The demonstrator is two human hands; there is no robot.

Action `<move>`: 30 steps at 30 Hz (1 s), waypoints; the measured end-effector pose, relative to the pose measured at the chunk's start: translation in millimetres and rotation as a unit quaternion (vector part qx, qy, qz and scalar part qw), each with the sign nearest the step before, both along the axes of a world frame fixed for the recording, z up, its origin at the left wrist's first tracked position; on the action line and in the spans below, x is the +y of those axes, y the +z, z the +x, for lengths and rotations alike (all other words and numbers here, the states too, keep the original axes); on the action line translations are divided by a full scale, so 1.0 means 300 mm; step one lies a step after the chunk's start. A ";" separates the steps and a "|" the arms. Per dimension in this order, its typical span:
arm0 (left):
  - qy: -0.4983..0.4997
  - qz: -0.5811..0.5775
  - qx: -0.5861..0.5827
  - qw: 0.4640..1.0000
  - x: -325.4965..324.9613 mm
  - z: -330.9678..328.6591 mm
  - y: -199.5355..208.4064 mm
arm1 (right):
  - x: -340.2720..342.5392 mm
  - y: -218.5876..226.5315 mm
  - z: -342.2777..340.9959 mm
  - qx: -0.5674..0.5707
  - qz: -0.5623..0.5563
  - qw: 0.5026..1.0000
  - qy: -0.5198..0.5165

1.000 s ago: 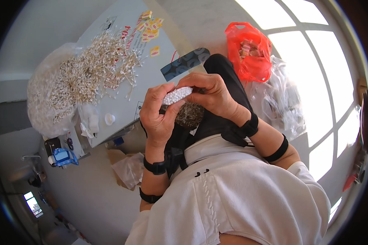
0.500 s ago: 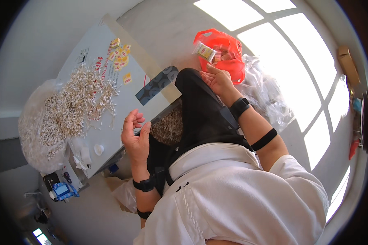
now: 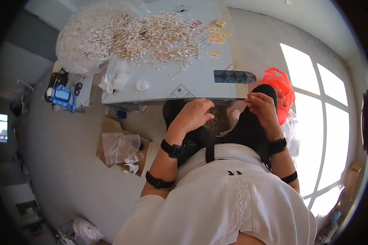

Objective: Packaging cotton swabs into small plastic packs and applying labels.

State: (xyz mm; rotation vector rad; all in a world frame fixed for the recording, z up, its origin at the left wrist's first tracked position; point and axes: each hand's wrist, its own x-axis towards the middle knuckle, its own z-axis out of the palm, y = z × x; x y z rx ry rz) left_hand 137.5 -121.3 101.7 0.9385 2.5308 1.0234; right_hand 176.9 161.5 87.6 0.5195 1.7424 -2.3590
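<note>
Brown heap [image 3: 217,122] sits between black trouser legs [image 3: 249,124], just right of left hand [image 3: 193,116], nearer of two; fingers curled, grasp unclear. Right hand [image 3: 265,110] farther off, fingertips drawn together, contents unclear. Cotton swabs [image 3: 151,37] stretch left-to-right across table [image 3: 161,89] ahead.

The table [image 3: 200,89] stands before the person; on it, the swab pile [image 3: 151,38] has the plastic bag [image 3: 75,43] at its left, the cards [image 3: 217,36] at its right; nearer lie the cup [image 3: 142,84] and, farther right, the mat [image 3: 233,76]; the carton [image 3: 106,156] sits left of the person, the carrier bag [image 3: 285,87] right.
</note>
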 end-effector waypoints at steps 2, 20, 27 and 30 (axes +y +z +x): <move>0.051 0.030 0.003 0.998 -0.095 0.010 -0.049 | -0.033 -0.003 -0.011 -0.006 0.004 1.000 0.008; 0.483 -0.185 0.229 0.825 -0.887 -0.432 -0.297 | -0.162 -0.163 -0.141 -0.141 0.030 0.987 0.066; 0.504 -0.137 0.184 0.833 -0.939 -0.497 -0.348 | -0.165 -0.171 -0.155 -0.144 0.038 0.987 0.059; 0.569 -0.006 0.133 0.811 -0.960 -0.500 -0.361 | -0.173 -0.169 -0.167 -0.149 0.032 0.986 0.065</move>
